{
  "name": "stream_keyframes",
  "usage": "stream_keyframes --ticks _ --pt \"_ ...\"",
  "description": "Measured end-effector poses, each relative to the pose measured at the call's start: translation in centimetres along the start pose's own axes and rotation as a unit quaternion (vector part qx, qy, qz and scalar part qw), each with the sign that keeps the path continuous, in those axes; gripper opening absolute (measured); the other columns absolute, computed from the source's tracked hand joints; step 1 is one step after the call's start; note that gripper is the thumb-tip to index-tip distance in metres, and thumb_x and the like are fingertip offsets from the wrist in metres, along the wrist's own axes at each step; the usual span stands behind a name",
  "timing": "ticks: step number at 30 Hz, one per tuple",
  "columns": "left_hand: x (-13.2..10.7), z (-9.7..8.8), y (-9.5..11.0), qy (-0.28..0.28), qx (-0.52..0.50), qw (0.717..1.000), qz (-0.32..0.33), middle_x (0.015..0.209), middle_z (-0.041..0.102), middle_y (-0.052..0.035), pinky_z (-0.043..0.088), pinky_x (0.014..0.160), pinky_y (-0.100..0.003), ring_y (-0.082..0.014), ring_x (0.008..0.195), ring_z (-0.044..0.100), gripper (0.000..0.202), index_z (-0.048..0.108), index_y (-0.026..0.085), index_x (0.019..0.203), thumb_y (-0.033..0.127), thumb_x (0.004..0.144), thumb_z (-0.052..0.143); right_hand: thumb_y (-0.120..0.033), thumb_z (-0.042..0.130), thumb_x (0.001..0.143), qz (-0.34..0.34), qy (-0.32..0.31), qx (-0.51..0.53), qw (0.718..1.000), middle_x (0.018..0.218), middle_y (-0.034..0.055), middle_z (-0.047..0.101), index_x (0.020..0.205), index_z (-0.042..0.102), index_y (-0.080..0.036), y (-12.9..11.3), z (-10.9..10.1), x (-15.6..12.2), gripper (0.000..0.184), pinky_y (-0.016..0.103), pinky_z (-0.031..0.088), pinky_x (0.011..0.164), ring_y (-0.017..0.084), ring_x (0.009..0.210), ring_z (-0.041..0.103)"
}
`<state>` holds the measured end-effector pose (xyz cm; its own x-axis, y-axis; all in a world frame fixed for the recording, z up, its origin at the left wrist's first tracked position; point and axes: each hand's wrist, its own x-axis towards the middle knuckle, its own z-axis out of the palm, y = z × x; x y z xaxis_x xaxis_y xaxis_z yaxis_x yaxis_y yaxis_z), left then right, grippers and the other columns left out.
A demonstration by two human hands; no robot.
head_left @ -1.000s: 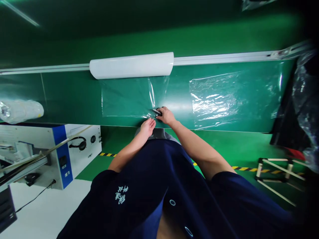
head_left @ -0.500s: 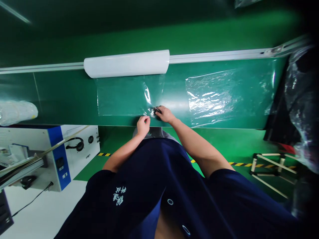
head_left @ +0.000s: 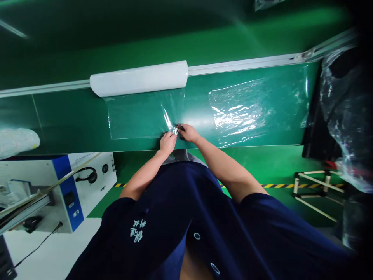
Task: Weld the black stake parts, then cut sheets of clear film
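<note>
A white roll of clear film (head_left: 139, 78) lies along the far rail of the green table (head_left: 72, 120). A sheet of film (head_left: 134, 116) runs from the roll toward me. My left hand (head_left: 167, 141) is closed on the sheet's near right corner, where the film bunches up. My right hand (head_left: 189, 133) is right beside it, fingers closed on a small dark tool (head_left: 180, 127) that touches the film. A second, crinkled clear sheet (head_left: 241, 111) lies flat on the table to the right.
A white and blue machine (head_left: 70, 182) with cables stands at the lower left. A bagged roll (head_left: 14, 140) lies at the left edge. Crumpled plastic (head_left: 344, 116) hangs at the right. A white pipe frame (head_left: 316, 190) sits on the green floor by yellow-black tape.
My left hand has moved up from the table edge and closed on the film's corner next to my right hand. The view has shifted slightly to the right.
</note>
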<state>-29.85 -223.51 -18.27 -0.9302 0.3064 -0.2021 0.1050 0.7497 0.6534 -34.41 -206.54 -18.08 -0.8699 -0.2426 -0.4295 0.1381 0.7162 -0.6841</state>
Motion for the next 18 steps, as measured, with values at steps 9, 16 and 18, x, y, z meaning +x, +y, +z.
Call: stream_keyframes --ticks 9,16,18 --pt "-2.1 -0.4 0.3 0.004 0.010 0.999 0.039 0.095 0.065 -0.0095 0.044 0.089 -0.035 -0.0222 0.094 0.058 0.030 0.074 0.024 0.086 0.026 0.099 0.047 -0.018 0.053 0.093 0.000 -0.001 -0.027 1.000 0.099 0.0076 0.073 0.110 0.066 -0.017 -0.4 0.0 0.3 0.021 0.032 0.051 0.085 0.021 0.089 0.067" --pt "-3.4 0.9 0.9 -0.008 -0.028 0.999 -0.019 0.101 0.065 -0.0105 0.045 0.092 -0.034 -0.0220 0.094 0.060 0.026 0.074 0.024 0.094 0.023 0.097 0.048 -0.017 0.052 0.094 0.003 -0.003 -0.045 0.999 0.104 0.0088 0.073 0.113 0.066 -0.016 -0.3 0.1 0.4 0.024 0.034 0.051 0.089 0.022 0.094 0.067" --pt "-3.5 1.5 1.2 -0.009 -0.040 0.998 -0.040 0.104 0.065 -0.0112 0.046 0.091 -0.033 -0.0222 0.094 0.062 0.025 0.073 0.023 0.099 0.021 0.097 0.048 -0.017 0.051 0.093 0.002 -0.008 -0.051 0.999 0.108 0.0104 0.073 0.114 0.066 -0.015 -0.2 0.2 0.4 0.026 0.034 0.050 0.092 0.023 0.098 0.067"
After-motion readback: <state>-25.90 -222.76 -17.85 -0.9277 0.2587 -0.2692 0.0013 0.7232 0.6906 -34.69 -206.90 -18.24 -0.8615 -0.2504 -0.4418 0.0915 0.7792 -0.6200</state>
